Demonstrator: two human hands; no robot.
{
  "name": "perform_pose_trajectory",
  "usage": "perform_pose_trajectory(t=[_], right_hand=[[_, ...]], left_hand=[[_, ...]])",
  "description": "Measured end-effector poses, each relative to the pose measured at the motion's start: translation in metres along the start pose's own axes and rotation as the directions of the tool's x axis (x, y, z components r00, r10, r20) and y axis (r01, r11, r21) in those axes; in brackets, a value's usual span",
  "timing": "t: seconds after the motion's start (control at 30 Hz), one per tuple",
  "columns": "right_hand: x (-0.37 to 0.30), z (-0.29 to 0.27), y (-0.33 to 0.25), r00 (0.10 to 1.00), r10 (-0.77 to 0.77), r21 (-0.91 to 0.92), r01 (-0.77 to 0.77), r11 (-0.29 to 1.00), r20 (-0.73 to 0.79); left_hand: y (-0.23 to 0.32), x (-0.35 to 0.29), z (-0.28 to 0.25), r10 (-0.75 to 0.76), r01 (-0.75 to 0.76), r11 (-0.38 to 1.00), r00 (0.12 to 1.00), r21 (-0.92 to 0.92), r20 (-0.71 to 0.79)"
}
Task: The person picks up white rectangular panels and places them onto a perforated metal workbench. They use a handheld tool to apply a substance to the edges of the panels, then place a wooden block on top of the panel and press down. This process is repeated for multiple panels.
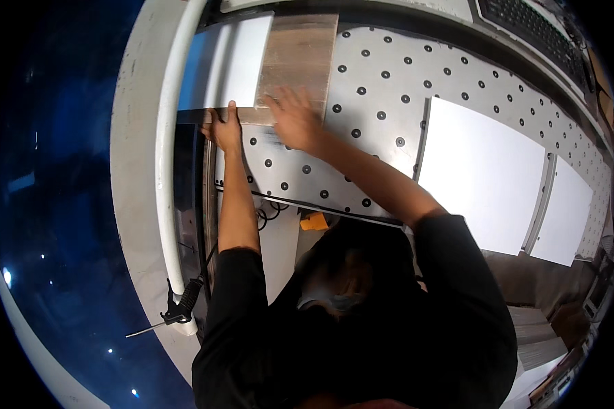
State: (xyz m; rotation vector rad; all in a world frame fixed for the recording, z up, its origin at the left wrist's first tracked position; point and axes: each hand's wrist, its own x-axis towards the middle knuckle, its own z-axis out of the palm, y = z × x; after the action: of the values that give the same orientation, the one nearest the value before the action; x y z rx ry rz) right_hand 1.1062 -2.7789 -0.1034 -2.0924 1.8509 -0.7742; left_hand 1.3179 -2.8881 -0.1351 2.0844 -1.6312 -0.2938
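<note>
A white sheet (242,61) lies on a brown wooden-looking board (300,48) at the far left of the metal table (382,88). At the sheet's near edge is my left hand (224,131), its thumb reaching up onto that edge and its fingers apart, partly bent beside the board's left end. My right hand (295,121) rests over the board just right of the sheet, palm down with fingers spread, slightly blurred. Neither hand appears to grasp anything.
Black round studs dot the table. Two white panels (484,170) (563,211) lie at the right. A white rail (170,157) runs along the left, with a black air blow gun (181,307) at its near end. A keyboard (535,34) sits at the far right.
</note>
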Motion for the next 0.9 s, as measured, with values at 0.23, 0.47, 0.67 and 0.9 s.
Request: perform_pose_trajectory(t=[0.23, 0.47, 0.67, 0.9], right_hand=[[0.028, 0.031, -0.023, 0.996, -0.043, 0.08, 0.05, 0.996, -0.078], [0.031, 0.032, -0.019, 0.993, -0.066, 0.091, 0.075, 0.993, -0.102], [0.031, 0.03, -0.021, 0.983, -0.092, 0.123, 0.112, 0.986, -0.159], [0.032, 0.032, -0.018, 0.981, -0.101, 0.09, 0.117, 0.989, -0.164]], left_hand=[[0.005, -0.003, -0.002, 0.016, -0.016, 1.0, 1.0, 0.008, -0.008], [0.01, -0.003, -0.001, 0.024, -0.024, 1.0, 0.999, 0.009, -0.041], [-0.002, 0.004, 0.006, 0.033, -0.031, 0.999, 0.997, 0.04, -0.063], [0.003, 0.002, 0.007, 0.061, -0.059, 0.998, 0.996, 0.031, -0.07]])
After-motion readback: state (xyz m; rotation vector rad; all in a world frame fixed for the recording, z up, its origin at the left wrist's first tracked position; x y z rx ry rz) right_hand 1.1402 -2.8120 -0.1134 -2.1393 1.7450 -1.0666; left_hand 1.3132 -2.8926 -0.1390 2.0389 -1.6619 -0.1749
